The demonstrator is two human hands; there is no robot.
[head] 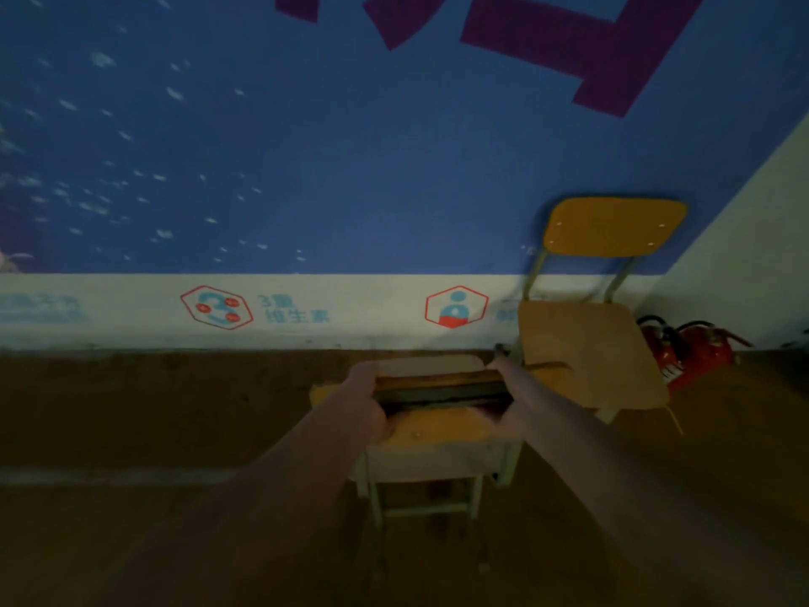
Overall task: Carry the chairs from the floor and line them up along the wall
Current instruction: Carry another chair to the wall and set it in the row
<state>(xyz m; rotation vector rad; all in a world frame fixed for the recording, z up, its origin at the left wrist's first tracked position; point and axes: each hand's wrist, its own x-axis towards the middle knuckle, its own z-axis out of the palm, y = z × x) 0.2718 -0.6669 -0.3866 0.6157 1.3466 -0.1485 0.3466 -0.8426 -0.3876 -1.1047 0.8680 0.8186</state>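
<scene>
Blue mural wall, with a white band along its foot, backed a dim room with a brown floor. Two red hexagon signs marked the band.

A person gripped the near chair by its backrest, seen from above and behind. The left hand clasped the backrest's 9 o'clock end and the right hand its 3 o'clock end, fingers curled over the top edge. The backrest spanned the gap between both hands. The chair's orange seat and pale metal legs lay at 6 o'clock from the grip, facing the wall. Blur and low light hid whether the legs touched the floor.

At 2 o'clock from the grip stood the far chair, upright with its orange back against the wall. Its seat's front corner sat just beside the right hand. Red extinguishers lay on the floor at 3 o'clock from the far chair, close to the room's corner.
</scene>
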